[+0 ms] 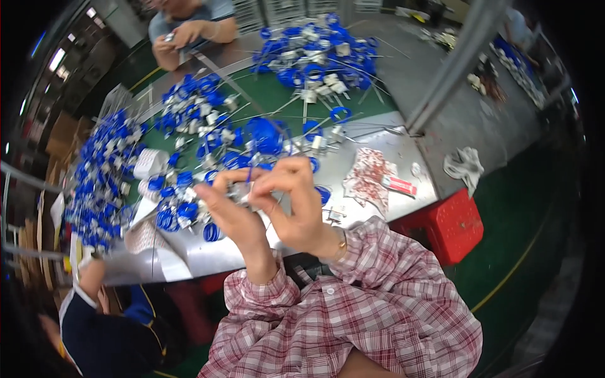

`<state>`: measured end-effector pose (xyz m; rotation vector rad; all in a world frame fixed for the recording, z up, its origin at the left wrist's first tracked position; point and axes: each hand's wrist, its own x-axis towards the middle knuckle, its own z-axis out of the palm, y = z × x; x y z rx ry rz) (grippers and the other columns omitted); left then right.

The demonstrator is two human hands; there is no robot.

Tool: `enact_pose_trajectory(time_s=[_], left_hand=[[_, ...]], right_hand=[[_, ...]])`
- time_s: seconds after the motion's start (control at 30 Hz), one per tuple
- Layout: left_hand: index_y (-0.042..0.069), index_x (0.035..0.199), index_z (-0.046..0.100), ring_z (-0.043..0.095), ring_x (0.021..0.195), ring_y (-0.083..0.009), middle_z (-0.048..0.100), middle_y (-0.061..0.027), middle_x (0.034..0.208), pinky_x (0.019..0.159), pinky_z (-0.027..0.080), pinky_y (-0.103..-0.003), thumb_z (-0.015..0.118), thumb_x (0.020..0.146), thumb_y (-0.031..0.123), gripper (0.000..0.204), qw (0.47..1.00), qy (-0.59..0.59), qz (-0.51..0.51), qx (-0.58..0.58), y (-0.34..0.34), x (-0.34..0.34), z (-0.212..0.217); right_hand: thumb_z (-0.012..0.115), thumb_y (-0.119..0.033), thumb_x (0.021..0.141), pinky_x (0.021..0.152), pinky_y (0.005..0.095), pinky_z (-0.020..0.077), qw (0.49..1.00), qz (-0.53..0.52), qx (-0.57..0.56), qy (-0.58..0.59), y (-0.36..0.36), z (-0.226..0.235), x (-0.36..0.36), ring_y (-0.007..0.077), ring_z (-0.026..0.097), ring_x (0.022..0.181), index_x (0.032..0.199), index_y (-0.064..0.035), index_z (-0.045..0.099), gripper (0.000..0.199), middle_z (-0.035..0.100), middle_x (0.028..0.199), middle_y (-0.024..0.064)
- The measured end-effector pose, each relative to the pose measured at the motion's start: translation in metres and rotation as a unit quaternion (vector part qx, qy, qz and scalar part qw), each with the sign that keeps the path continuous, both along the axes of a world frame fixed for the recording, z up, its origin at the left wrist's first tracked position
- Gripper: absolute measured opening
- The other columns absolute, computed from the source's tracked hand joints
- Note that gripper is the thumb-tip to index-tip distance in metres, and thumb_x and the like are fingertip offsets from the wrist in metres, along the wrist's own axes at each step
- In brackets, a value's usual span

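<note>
My left hand [234, 213] and my right hand [290, 205] meet above the near edge of the metal table, fingertips almost touching. Both pinch a thin blue cable [250, 174], with a small pale piece between the fingers that is partly hidden and blurred. Just beyond my fingers a round coil of blue cable [265, 135] shows. More coiled blue cables with white connectors and thin metal rods lie close around, some behind my left hand.
Large heaps of blue cables [318, 53] cover the far table and its left side [104, 183]. A red-spotted cloth [368, 176] lies right, above a red stool [454, 227]. A metal post [457, 66] rises at the right corner. Co-workers sit opposite [192, 28] and at lower left [113, 327].
</note>
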<state>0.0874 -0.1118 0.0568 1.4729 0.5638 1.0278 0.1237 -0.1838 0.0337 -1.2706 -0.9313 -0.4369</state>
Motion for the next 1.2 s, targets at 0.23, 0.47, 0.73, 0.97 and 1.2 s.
enact_pose_trajectory(time_s=[0.23, 0.47, 0.73, 0.97, 1.2], left_hand=[[0.006, 0.077, 0.044, 0.047, 0.039, -0.0138, 0.060, -0.0168, 0.069, 0.032, 0.034, -0.021, 0.014, 0.092, 0.059, 0.062, 0.991, -0.058, 0.019, -0.118, 0.004, 0.018, -0.001], [0.006, 0.076, 0.044, 0.048, 0.041, -0.0141, 0.060, -0.0167, 0.070, 0.032, 0.033, -0.021, 0.016, 0.092, 0.060, 0.063, 0.992, -0.046, -0.028, -0.112, -0.005, 0.020, -0.008], [0.006, 0.077, 0.045, 0.047, 0.041, -0.0152, 0.060, -0.0165, 0.070, 0.034, 0.035, -0.022, 0.016, 0.092, 0.060, 0.063, 0.993, -0.046, 0.007, -0.107, -0.010, 0.016, 0.002], [0.005, 0.076, 0.048, 0.047, 0.040, -0.0135, 0.061, -0.0161, 0.069, 0.032, 0.033, -0.020, 0.016, 0.092, 0.059, 0.065, 0.991, -0.092, -0.046, -0.087, 0.027, 0.007, 0.015], [-0.001, 0.091, 0.051, 0.054, 0.054, -0.0179, 0.062, -0.0185, 0.087, 0.046, 0.041, -0.025, 0.019, 0.094, 0.056, 0.065, 0.980, -0.126, -0.152, -0.016, 0.156, 0.052, 0.051]], right_hand=[[0.059, 0.007, 0.080, 0.072, 0.0258, 0.0445, 0.946, -0.206, 0.108, 0.227, -0.122, -0.044, 0.038, 0.0155, 0.054, 0.078, 0.093, -0.0012, 0.047, 0.020, 0.054, 0.087, 0.0060], [0.067, 0.001, 0.073, 0.061, 0.0233, 0.0461, 0.855, -0.391, -0.072, 0.332, -0.241, -0.128, 0.107, 0.0101, 0.057, 0.066, 0.093, -0.0001, 0.052, 0.025, 0.062, 0.075, 0.0051], [0.065, 0.002, 0.071, 0.060, 0.0258, 0.0476, 0.804, -0.487, -0.108, 0.324, -0.241, -0.145, 0.114, 0.0122, 0.059, 0.061, 0.084, 0.0007, 0.055, 0.015, 0.062, 0.069, 0.0081], [0.060, 0.001, 0.075, 0.061, 0.0318, 0.0472, 0.806, -0.493, -0.200, 0.258, -0.231, -0.143, 0.118, 0.0241, 0.061, 0.063, 0.085, 0.0004, 0.055, 0.011, 0.061, 0.071, 0.0120], [0.057, 0.000, 0.078, 0.073, 0.0364, 0.0452, 0.792, -0.482, -0.319, 0.197, -0.235, -0.144, 0.107, 0.0328, 0.057, 0.083, 0.089, 0.0011, 0.055, 0.012, 0.055, 0.093, 0.0171]])
